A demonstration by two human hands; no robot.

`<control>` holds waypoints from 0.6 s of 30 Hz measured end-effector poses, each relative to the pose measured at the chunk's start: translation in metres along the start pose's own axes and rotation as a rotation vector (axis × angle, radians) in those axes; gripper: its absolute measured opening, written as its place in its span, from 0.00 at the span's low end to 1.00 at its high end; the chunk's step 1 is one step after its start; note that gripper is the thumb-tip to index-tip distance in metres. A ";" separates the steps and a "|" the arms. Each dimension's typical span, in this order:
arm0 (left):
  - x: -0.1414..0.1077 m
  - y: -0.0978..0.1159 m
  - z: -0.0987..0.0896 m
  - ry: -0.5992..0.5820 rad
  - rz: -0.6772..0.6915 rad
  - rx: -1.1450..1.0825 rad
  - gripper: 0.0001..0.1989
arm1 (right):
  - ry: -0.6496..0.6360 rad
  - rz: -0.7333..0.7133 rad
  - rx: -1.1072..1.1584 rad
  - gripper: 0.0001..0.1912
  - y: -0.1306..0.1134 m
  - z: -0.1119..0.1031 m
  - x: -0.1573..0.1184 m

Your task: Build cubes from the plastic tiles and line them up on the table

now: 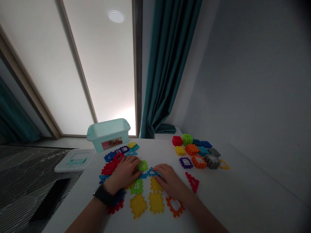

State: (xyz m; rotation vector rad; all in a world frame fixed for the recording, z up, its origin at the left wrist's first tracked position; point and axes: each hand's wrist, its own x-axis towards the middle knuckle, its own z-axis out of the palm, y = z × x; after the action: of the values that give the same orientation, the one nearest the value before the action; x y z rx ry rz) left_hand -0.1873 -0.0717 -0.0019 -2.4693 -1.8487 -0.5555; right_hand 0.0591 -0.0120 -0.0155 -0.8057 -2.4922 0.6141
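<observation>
Toothed plastic building tiles in several colours lie on the white table. My left hand (127, 169), with a black watch on its wrist, lies over tiles on the left. Its thumb is apart from its curved fingers, and the fingertips are beside a light green tile (143, 165). My right hand (168, 178) has fingers and thumb closed around the right end of a blue openwork piece (151, 172), which lies between both hands. Below are a green window tile (137, 186), yellow tiles (156, 203) and an orange tile (175, 206). My hands hide parts of some tiles.
A mint plastic bin (109, 132) stands at the back left, beside its pale lid (74, 160). Stacked tiles (191, 149) sit at the back right, with a red triangular piece (192, 182) nearer. A dark flat object (50, 200) lies left. Teal curtain (167, 64) hangs behind.
</observation>
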 end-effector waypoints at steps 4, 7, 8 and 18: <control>-0.001 0.002 0.006 0.002 -0.022 0.007 0.14 | 0.009 -0.029 -0.022 0.11 0.004 0.002 0.002; 0.000 0.003 0.007 -0.006 -0.047 0.011 0.12 | 0.020 -0.051 -0.037 0.12 0.005 0.004 0.002; 0.001 0.003 0.007 -0.011 -0.057 0.013 0.11 | 0.021 -0.055 -0.039 0.12 0.006 0.004 0.002; 0.004 0.004 0.006 0.015 -0.064 0.013 0.18 | 0.008 -0.033 -0.052 0.12 0.003 0.001 0.001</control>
State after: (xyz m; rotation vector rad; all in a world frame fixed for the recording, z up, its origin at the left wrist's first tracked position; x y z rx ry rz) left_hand -0.1813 -0.0680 -0.0053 -2.3987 -1.9248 -0.5607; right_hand 0.0586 -0.0093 -0.0179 -0.7827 -2.5188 0.5354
